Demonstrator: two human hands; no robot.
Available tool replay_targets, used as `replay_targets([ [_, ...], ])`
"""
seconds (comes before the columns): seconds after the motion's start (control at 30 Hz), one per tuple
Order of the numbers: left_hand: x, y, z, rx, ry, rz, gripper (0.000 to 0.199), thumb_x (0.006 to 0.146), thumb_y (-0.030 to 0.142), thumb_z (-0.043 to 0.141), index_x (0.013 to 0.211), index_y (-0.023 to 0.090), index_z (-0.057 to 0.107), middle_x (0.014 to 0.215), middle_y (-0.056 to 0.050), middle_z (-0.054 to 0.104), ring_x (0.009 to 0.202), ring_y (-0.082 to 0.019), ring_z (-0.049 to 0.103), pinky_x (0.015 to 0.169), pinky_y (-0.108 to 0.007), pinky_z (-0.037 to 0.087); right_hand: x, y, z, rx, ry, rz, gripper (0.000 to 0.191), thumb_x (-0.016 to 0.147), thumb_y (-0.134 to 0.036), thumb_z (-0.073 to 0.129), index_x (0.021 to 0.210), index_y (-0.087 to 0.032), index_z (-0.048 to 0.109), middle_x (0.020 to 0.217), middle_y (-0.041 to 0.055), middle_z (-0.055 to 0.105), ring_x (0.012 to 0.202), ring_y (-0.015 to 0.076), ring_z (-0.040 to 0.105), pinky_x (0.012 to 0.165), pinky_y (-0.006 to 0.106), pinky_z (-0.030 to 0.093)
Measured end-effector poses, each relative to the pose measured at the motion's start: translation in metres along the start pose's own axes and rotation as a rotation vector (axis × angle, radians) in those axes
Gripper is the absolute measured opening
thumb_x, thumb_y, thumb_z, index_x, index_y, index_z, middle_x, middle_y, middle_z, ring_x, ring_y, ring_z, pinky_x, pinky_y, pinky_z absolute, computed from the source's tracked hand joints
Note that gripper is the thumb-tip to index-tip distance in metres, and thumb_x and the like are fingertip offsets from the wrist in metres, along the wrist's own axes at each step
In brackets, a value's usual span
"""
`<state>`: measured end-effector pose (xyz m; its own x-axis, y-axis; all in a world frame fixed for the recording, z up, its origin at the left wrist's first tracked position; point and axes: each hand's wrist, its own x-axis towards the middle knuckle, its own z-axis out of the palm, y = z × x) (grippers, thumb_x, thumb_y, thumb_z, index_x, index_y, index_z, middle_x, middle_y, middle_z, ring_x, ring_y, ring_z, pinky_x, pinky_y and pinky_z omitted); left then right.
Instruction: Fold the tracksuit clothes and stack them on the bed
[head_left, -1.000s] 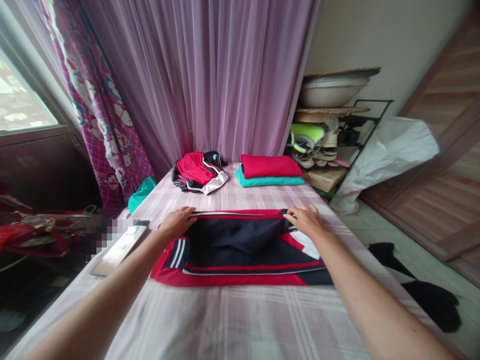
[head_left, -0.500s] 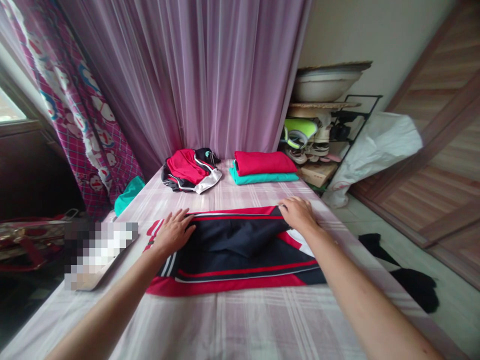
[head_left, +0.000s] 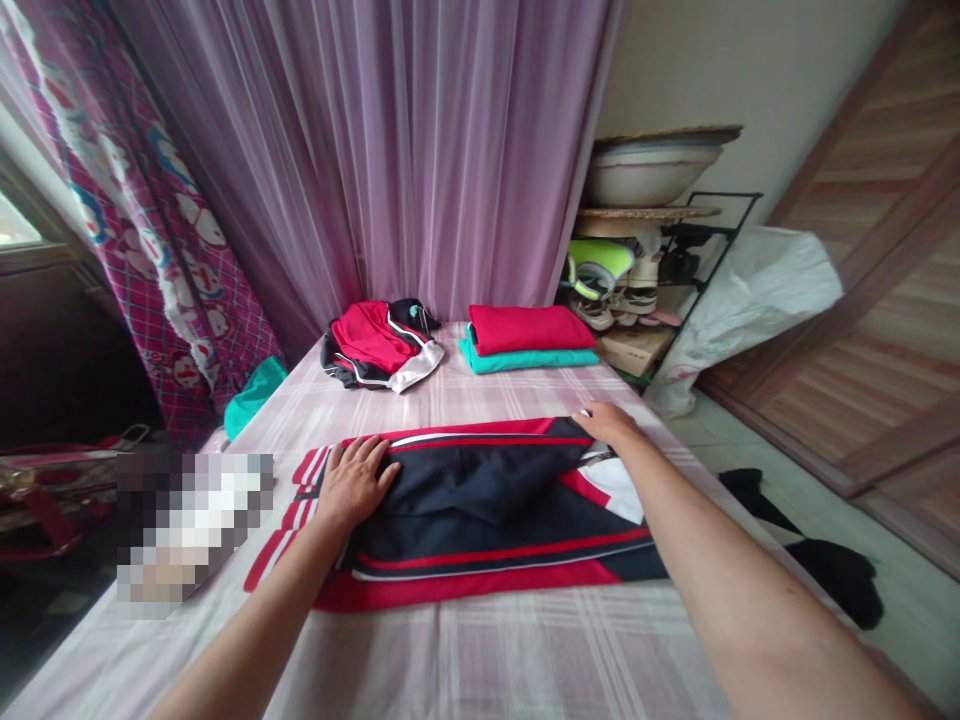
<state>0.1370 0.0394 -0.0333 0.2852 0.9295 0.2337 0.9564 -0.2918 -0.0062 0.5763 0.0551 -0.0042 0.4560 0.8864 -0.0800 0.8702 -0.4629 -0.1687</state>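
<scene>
A dark navy garment [head_left: 465, 490] with red and white stripes lies flat and folded across the bed. My left hand [head_left: 358, 482] rests palm down on its left part, fingers spread, near the striped red and white edge. My right hand [head_left: 606, 424] is at the far right corner, with its fingers closed on the garment's edge. Behind lies a crumpled red, black and white garment [head_left: 375, 340]. To its right, a folded red cloth [head_left: 529, 328] is stacked on a folded teal cloth [head_left: 536, 359].
The bed has a checked sheet [head_left: 390, 665]. A pixelated object [head_left: 191, 525] lies at the left edge, near a teal item [head_left: 255, 395]. Purple curtains [head_left: 450, 150] hang behind. A shoe rack [head_left: 709, 265] and white bag [head_left: 750, 300] stand at right.
My right hand has moved slightly right along the garment's far edge. My left hand has shifted slightly down and right, and more of the striped left edge shows.
</scene>
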Motion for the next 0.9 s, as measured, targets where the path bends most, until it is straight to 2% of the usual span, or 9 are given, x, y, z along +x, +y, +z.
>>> replay_targets([
  [0.07,0.000,0.000,0.000,-0.003,0.005,-0.003,0.052,0.096,0.051,0.041,0.137,0.023,0.058,0.144,-0.010,0.057,0.135,-0.032,0.048,0.116,-0.056,0.026,0.000,0.007,0.002,0.006,-0.004,0.046,0.038,0.093,-0.040,0.046,0.121,-0.026,0.068,0.126,0.0093,0.068,0.114,0.0262,0.063,0.087,0.035,0.049],
  [0.2,-0.001,0.001,0.000,-0.018,0.006,-0.008,0.053,0.096,0.052,0.041,0.137,0.024,0.058,0.144,-0.010,0.057,0.135,-0.031,0.048,0.116,-0.055,0.025,-0.004,0.008,0.008,0.039,0.024,0.152,0.044,0.093,-0.037,0.046,0.134,-0.027,0.058,0.127,0.0120,0.067,0.111,0.0275,0.065,0.085,0.038,0.051],
  [0.37,-0.001,0.004,0.000,-0.008,0.023,-0.013,0.051,0.096,0.051,0.041,0.136,0.025,0.059,0.143,-0.010,0.058,0.134,-0.031,0.048,0.116,-0.056,0.025,-0.007,-0.006,-0.005,0.068,0.092,0.160,0.046,0.093,-0.021,0.038,0.132,-0.027,0.061,0.129,0.0132,0.066,0.117,0.0303,0.062,0.095,0.046,0.047],
  [0.43,-0.001,0.004,0.000,-0.013,0.025,-0.014,0.051,0.095,0.051,0.042,0.135,0.025,0.059,0.143,-0.010,0.058,0.135,-0.031,0.048,0.116,-0.056,0.025,-0.020,-0.027,-0.007,0.094,0.202,0.012,0.047,0.095,-0.021,0.033,0.133,-0.021,0.060,0.132,0.0148,0.064,0.122,0.0298,0.059,0.101,0.045,0.044],
  [0.5,-0.001,0.004,0.001,-0.024,0.030,-0.011,0.050,0.095,0.051,0.042,0.135,0.025,0.059,0.143,-0.010,0.058,0.135,-0.032,0.048,0.117,-0.056,0.024,-0.044,-0.062,0.000,0.170,0.277,-0.261,0.047,0.096,-0.025,0.034,0.135,-0.016,0.059,0.135,0.0149,0.062,0.123,0.0276,0.057,0.104,0.041,0.043],
  [0.6,-0.001,0.004,0.001,-0.030,0.042,-0.005,0.050,0.095,0.051,0.043,0.134,0.026,0.059,0.142,-0.009,0.058,0.134,-0.032,0.048,0.116,-0.055,0.025,-0.089,-0.124,0.024,0.256,0.168,-0.702,0.049,0.099,-0.033,0.034,0.142,-0.020,0.053,0.147,0.0089,0.054,0.136,0.0211,0.047,0.114,0.037,0.034],
  [0.67,-0.001,0.003,0.001,-0.026,0.046,-0.002,0.050,0.095,0.051,0.042,0.134,0.026,0.059,0.142,-0.010,0.059,0.134,-0.031,0.048,0.116,-0.055,0.025,-0.112,-0.155,0.040,0.222,0.014,-0.839,0.054,0.100,-0.044,0.034,0.149,-0.024,0.044,0.156,0.0066,0.042,0.145,0.0208,0.034,0.120,0.043,0.023],
  [0.77,-0.001,0.002,0.001,-0.035,0.039,-0.004,0.051,0.095,0.052,0.041,0.135,0.025,0.059,0.142,-0.010,0.059,0.133,-0.032,0.048,0.116,-0.055,0.025,-0.116,-0.164,0.052,0.125,-0.135,-0.755,0.064,0.099,-0.054,0.031,0.153,-0.021,0.035,0.162,0.0106,0.030,0.150,0.0245,0.022,0.121,0.053,0.010],
  [0.9,-0.001,0.002,0.003,-0.040,0.037,-0.011,0.052,0.095,0.053,0.041,0.135,0.025,0.059,0.143,-0.010,0.058,0.134,-0.032,0.048,0.117,-0.055,0.024,-0.081,-0.114,0.051,0.036,-0.150,-0.470,0.063,0.101,-0.052,0.022,0.153,-0.021,0.035,0.163,0.0090,0.028,0.151,0.0220,0.020,0.121,0.052,0.011],
])
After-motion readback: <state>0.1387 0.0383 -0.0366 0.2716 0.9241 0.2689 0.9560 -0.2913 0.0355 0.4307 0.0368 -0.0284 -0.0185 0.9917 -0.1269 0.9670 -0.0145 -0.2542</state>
